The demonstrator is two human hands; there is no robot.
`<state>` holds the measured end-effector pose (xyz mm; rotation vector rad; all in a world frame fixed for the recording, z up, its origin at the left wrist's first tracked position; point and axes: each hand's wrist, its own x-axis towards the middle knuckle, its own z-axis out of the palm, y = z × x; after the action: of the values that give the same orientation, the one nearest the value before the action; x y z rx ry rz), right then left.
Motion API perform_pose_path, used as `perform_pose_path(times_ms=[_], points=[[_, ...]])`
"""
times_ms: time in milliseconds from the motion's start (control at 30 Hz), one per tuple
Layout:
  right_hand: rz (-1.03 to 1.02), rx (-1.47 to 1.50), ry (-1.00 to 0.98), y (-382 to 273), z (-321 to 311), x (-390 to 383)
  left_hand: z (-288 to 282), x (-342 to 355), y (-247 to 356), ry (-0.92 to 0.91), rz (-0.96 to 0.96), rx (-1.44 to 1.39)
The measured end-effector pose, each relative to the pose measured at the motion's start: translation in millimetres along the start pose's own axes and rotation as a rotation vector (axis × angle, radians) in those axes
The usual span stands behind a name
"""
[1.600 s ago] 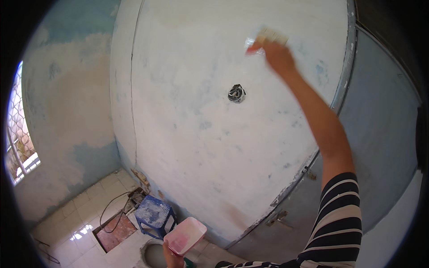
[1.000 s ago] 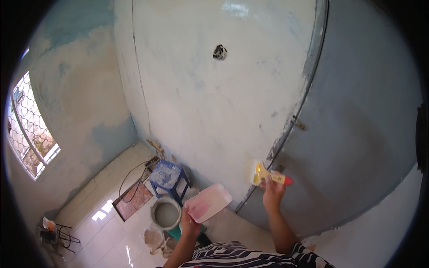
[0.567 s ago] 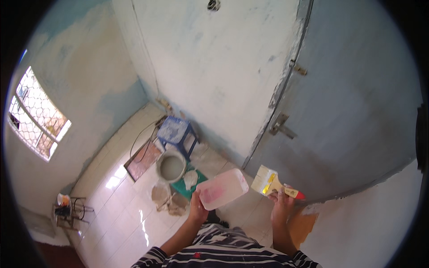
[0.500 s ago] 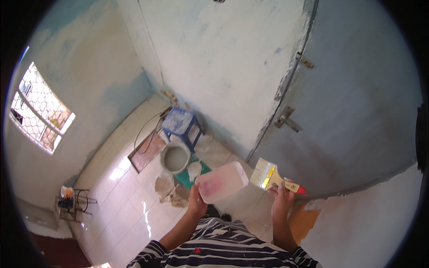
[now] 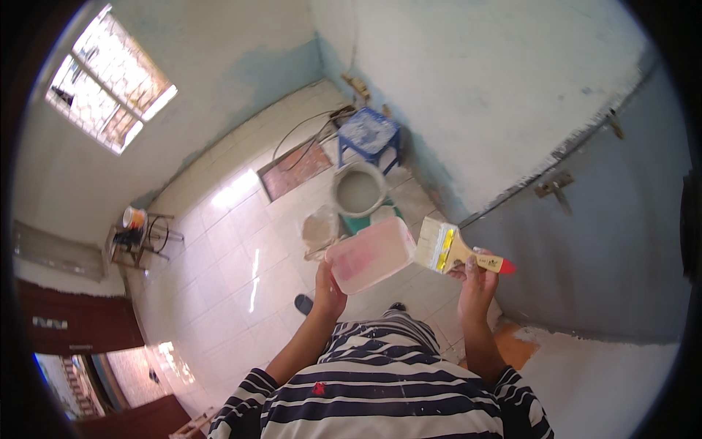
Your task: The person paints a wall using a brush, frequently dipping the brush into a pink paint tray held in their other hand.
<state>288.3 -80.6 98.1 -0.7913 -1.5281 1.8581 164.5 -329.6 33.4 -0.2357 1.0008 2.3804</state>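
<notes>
My left hand (image 5: pixel 330 291) grips the near left edge of a pinkish, translucent plastic tub (image 5: pixel 371 256), held out over the floor at waist height. A wide paintbrush (image 5: pixel 447 249) with pale bristles, a wooden handle and a red tip is in my right hand (image 5: pixel 478 282). My fingers close round its handle, and the bristles point left, beside the tub's right rim. A pink patch shows in the tub; how much it holds I cannot tell.
Beyond the tub stands a round bucket (image 5: pixel 338 192) of greyish liquid, next to a crumpled sack (image 5: pixel 320 228). A blue stool (image 5: pixel 371 132) is by the wall. On the right is a grey door (image 5: pixel 599 256) with a handle. A small rack (image 5: pixel 142 238) stands far left.
My view has swung left, so the bucket, stool and door appear farther right. The tub and brush stay in my hands, now with the bristles close to the tub's rim.
</notes>
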Motion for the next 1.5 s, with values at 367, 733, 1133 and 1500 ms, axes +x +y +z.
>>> perform_pose_path(times_ms=[367, 733, 1133, 1500], points=[[-0.305, 0.219, -0.368, 37, 303, -55, -159, -2, 232, 0.142, 0.256, 0.173], [-0.781, -0.441, -1.093, 0, 459, -39, -224, 84, 386, 0.023, 0.305, 0.244], [-0.728, -0.588, -1.035, 18, 620, 71, -213, 251, 493, -0.044, 0.309, 0.212], [-0.379, -0.688, -1.017, 8, 688, 202, -175, 412, 545, -0.138, 0.087, 0.259]])
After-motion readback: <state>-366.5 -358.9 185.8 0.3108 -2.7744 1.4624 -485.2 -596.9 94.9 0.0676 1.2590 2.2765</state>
